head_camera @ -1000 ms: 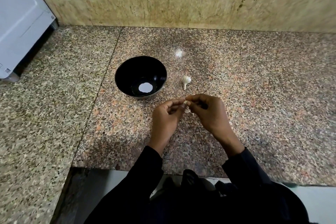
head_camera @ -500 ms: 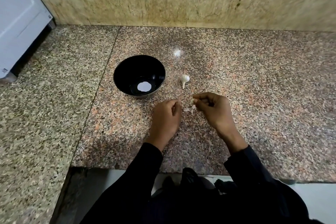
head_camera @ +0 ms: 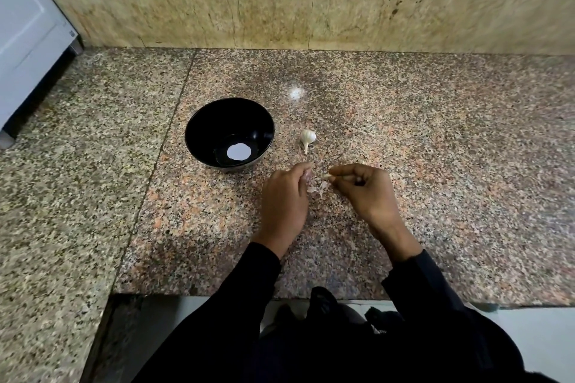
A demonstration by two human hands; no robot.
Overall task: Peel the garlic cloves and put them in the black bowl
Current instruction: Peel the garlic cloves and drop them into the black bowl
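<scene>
The right hand (head_camera: 367,193) pinched a small garlic clove (head_camera: 326,177) at its fingertips — light, hard, likely slippery once bare. The left hand (head_camera: 284,199) held papery skin (head_camera: 311,188) — thin, easily torn — beside the bowl (head_camera: 199,137).

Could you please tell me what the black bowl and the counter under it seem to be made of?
Black bowl: glossy and smooth, mirroring a bright light in its base; probably plastic or glazed ceramic, I cannot tell which. Counter: polished speckled stone, likely granite, with pink, grey and black grains and a light glare.
</scene>
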